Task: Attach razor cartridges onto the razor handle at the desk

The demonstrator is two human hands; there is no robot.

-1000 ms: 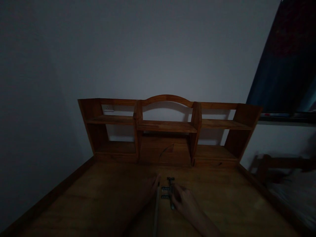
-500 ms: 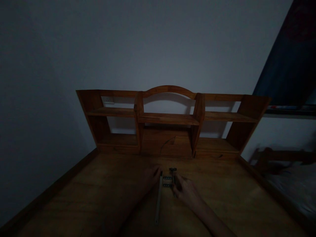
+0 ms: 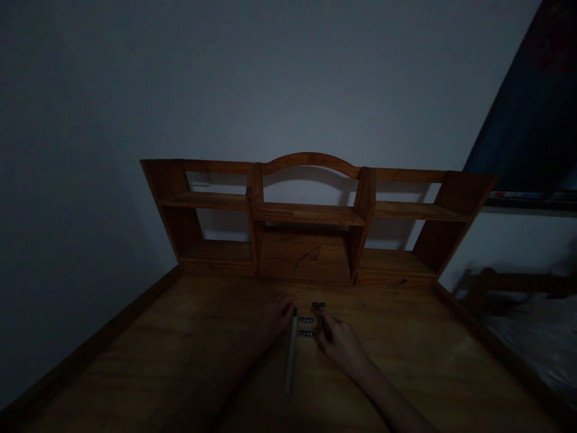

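Note:
On the wooden desk lies a long, pale, narrow strip with a dark upper end, its kind unclear in the dim light. My left hand is beside that dark end, fingers curled together; whether they grip it is hard to see. To the right of the strip are two short dark bars with light dots, an upper bar and a lower bar. My right hand is closed, pinching a small dark rod-like piece. Just beyond its fingers sits a small dark metal piece.
A wooden shelf unit stands along the back of the desk, against a pale wall. Raised wooden edges run down both sides. At the far right are a dark curtain and a piece of wooden furniture.
The view has shifted slightly. My right hand has moved a little right, with the dark rod-like piece now apart from the two short bars. My left hand stays by the strip's upper end.

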